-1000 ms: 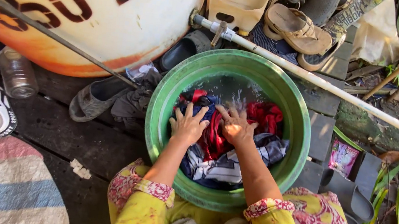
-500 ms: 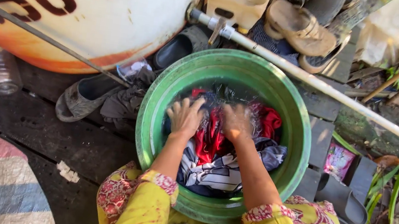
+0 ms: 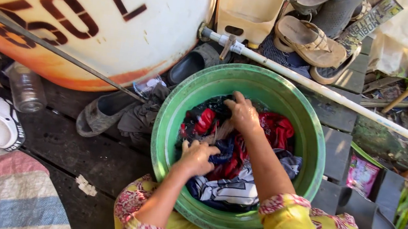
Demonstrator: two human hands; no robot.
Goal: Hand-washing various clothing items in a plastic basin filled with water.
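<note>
Both hands (image 3: 219, 135) in green basin (image 3: 315, 145), gripping wet clothes (image 3: 237, 179).

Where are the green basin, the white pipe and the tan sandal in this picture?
Green basin (image 3: 174, 104): head view, on its bare left rim.
White pipe (image 3: 352, 104): head view, mid-length, right of the basin.
Tan sandal (image 3: 311, 39): head view, on its footbed, above the pipe.

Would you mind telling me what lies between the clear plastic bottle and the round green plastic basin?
In the head view, a worn grey rubber shoe and a crumpled grey cloth lie on the dark planks between the clear plastic bottle and the green basin.
</note>
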